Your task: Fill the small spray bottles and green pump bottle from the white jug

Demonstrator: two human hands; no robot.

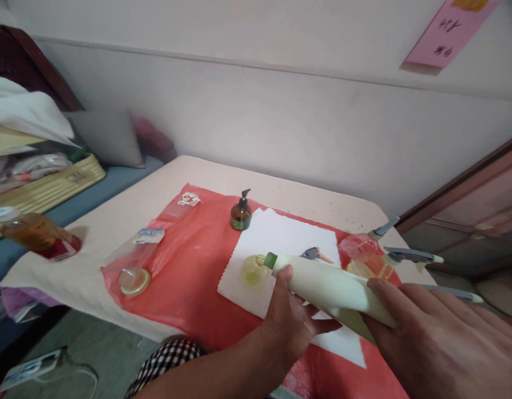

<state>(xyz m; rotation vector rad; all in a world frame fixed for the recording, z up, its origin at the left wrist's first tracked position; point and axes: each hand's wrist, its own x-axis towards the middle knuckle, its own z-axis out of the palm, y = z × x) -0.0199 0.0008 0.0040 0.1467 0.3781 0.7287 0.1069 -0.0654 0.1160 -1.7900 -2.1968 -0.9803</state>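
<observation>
A long pale-green bottle with a dark green cap or tip is tilted almost flat over the table. My left hand closes around its neck end from below, thumb up along the side. Around the base end wraps my right hand. The green tip points at the mouth of a small clear yellow-green bottle on a white cloth; from this angle I cannot tell if they touch. Partly hidden behind the pale bottle lies a grey spray head with an orange part.
Red plastic sheeting covers part of the table. A brown pump bottle stands behind the cloth. Clear spray bottles, one pinkish, sit at the right. An amber-filled bottle and a round lid-like item are leftward. A wall rises behind.
</observation>
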